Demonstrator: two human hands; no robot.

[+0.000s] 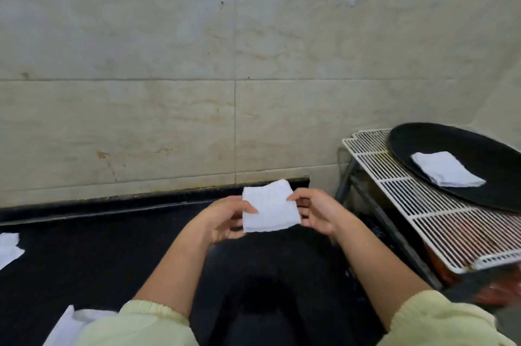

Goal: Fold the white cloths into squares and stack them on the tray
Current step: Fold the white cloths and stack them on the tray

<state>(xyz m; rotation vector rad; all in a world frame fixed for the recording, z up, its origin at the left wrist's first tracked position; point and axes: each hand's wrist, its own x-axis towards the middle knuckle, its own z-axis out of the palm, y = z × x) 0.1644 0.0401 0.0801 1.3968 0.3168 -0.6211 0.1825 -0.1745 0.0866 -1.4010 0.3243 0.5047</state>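
Pinching cloth [269,209] side edges, midair

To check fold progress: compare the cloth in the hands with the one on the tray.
The held cloth is pinched at its sides by the left hand and right hand; the tray cloth lies untouched on the black tray. The held cloth faces the camera; the tray cloth lies flat. Both are white, roughly square.

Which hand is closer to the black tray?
Right. The right hand pinches the edge of the cloth facing the tray; the left hand grips the far edge.
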